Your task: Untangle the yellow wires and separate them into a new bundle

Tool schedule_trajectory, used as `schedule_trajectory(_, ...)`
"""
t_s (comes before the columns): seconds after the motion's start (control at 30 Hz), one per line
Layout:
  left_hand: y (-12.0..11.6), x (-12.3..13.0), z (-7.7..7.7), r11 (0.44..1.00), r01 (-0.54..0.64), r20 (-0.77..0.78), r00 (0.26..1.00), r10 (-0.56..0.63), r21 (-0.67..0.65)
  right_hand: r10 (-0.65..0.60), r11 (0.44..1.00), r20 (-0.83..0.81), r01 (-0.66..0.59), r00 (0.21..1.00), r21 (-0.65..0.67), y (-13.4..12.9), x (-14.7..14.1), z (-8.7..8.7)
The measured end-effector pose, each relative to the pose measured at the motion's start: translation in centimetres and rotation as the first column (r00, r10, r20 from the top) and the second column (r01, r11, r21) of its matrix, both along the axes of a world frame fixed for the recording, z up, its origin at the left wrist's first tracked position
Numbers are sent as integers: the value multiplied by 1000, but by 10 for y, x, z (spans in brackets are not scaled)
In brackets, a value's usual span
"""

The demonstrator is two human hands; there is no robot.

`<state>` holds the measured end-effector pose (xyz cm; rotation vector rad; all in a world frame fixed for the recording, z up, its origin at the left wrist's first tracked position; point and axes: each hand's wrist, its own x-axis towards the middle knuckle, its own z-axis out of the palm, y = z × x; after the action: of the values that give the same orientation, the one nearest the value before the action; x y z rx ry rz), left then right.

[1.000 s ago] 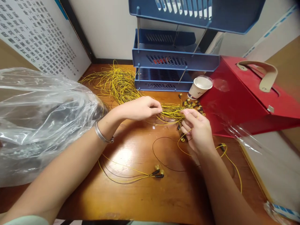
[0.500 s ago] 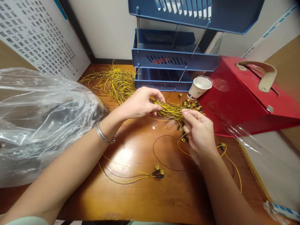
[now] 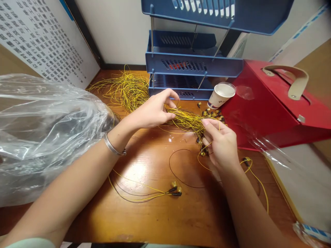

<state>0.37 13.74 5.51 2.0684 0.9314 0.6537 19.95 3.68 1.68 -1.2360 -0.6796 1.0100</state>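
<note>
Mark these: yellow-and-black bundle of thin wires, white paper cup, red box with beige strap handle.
Yellow-and-black bundle of thin wires (image 3: 185,121): head view, on the gathered strands.
White paper cup (image 3: 219,100): head view, outer wall below the rim.
Red box with beige strap handle (image 3: 262,106): head view, large side panel.

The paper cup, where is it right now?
In the head view, the paper cup is right of centre on the table, between the blue rack and the red box, beyond the right hand.

Bright glare on the tabletop (image 3: 152,156)
</note>
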Motion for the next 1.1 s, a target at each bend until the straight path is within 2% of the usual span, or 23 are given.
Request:
schedule_trajectory(0.1, 0, -4, 5, 998, -1, -75, 997, -3, -60, -10, 1000, 7, 10, 1000, 8, 0, 1, 0)
schedule_trajectory(0.2, 1, -8, 9, 1000, -3, -251, 968, 3, -1, -16, 1000, 14, 15, 1000, 19, 0, 1, -1)
schedule_trajectory(0.3, 5, -12, 11, 994, 90, -406, 912, -55, 68, -22, 999, 17, 22, 1000, 25, 1, 2, -1)
schedule_trajectory(0.4, 9, -15, 12, 976, 195, -471, 873, -126, 100, -33, 999, 20, 33, 999, 29, 1, 4, -1)
schedule_trajectory(0.73, 10, -22, 16, 967, 167, -371, 925, -86, 194, -40, 999, 36, 39, 999, 32, 1, 7, -2)
schedule_trajectory(0.87, 8, -17, 16, 930, 88, -286, 958, 19, 357, -46, 998, 25, 45, 999, 33, 1, 6, -1)
schedule_trajectory(0.93, 6, -14, 17, 922, 44, -223, 974, 47, 384, -43, 999, 22, 42, 999, 27, 1, 6, 0)
schedule_trajectory(1.0, 5, -13, 18, 951, 52, -191, 982, 8, 304, -35, 999, 18, 35, 999, 19, 1, 6, 0)
schedule_trajectory(1.1, 4, -14, 18, 989, 118, -177, 979, -101, 88, -19, 1000, 14, 19, 1000, 14, 1, 5, 1)
